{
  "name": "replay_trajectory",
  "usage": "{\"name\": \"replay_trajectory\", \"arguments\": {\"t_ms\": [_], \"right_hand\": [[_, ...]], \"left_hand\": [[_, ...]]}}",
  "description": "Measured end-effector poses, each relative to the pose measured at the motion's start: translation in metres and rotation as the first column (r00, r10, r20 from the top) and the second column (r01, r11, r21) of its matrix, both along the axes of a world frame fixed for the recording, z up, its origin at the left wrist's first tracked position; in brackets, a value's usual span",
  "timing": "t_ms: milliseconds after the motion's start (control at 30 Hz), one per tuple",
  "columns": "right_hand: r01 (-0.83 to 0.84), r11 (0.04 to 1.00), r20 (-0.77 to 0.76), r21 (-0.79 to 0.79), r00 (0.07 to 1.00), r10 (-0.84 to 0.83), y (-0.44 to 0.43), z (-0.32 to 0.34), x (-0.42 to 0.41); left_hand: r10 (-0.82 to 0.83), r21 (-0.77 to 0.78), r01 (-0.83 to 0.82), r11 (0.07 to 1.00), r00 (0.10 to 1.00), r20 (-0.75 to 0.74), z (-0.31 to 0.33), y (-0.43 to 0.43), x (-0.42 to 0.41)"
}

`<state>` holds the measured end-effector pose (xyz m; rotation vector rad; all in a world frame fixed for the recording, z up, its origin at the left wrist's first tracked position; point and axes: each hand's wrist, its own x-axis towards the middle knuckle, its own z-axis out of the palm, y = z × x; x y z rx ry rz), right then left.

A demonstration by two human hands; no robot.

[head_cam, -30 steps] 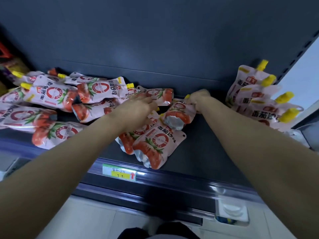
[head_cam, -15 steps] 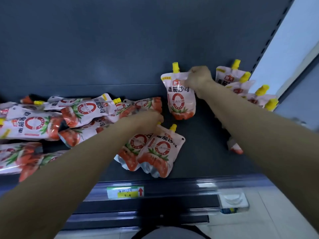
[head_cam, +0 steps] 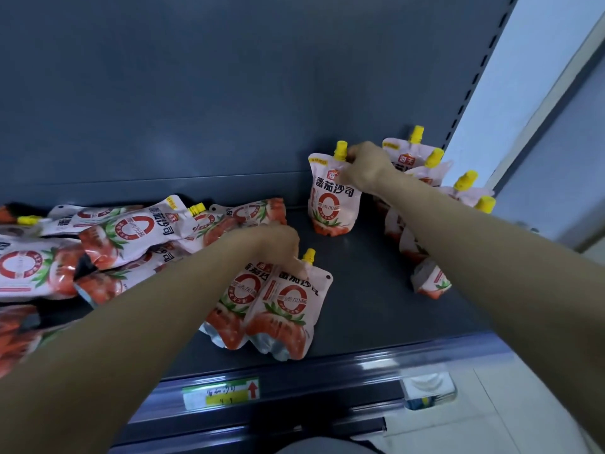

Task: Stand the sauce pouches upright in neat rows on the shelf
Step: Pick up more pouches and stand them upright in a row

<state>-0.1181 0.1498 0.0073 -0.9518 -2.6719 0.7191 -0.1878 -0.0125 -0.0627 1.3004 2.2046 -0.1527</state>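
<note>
1. On the dark grey metal shelf (head_cam: 376, 309), toward the back, one upright pouch (head_cam: 334, 204) is held by the right hand (head_cam: 363, 167); its fingers are curled round the pouch's top corner, just beside the yellow cap (head_cam: 340, 149).
2. Nearer the shelf edge, the top of the front pouch (head_cam: 289, 309) is gripped by the curled fingers of the left hand (head_cam: 271, 245), next to its yellow spout. A second pouch (head_cam: 234, 299) lies against it, and both lean back with their bases toward the viewer.
3. At the far right, a row of standing pouches (head_cam: 425, 172) is partly hidden behind the right forearm.
4. To the left, a loose heap of fallen pouches (head_cam: 131, 231) lies flat and overlapping, close behind the left hand.
5. The pouches are glossy, soft and pale pink, printed with red tomatoes, green leaves and a red ring; their bases are silvery.
6. A smooth dark back panel (head_cam: 229, 93) closes the shelf, and a yellow-and-white price label (head_cam: 222, 393) is fixed in the shiny front rail.
</note>
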Motion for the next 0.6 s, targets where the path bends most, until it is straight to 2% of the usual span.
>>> {"name": "replay_trajectory", "arguments": {"t_ms": [167, 333, 400, 467, 600], "right_hand": [[-0.013, 0.99, 0.048, 0.139, 0.999, 0.006, 0.007, 0.003, -0.01], [-0.018, 0.986, 0.028, 0.167, 1.0, 0.014, 0.015, 0.005, -0.019], [-0.019, 0.986, 0.019, 0.167, 1.0, 0.016, 0.018, 0.006, -0.021], [-0.024, 0.989, 0.027, 0.147, 0.999, 0.02, 0.022, 0.008, -0.023], [-0.08, 0.987, 0.07, 0.139, 0.995, 0.071, 0.027, 0.016, -0.023]], "left_hand": [[0.089, 0.131, -0.105, 0.986, 0.989, 0.119, -0.003, -0.002, 0.0], [0.133, 0.265, -0.18, 0.947, 0.973, 0.187, 0.013, -0.003, 0.0], [0.145, 0.334, -0.192, 0.923, 0.976, 0.16, 0.024, -0.002, 0.001], [0.162, 0.437, -0.213, 0.874, 0.975, 0.152, 0.036, 0.0, 0.001], [0.219, 0.615, -0.359, 0.702, 0.931, 0.293, 0.056, 0.006, 0.002]]}}
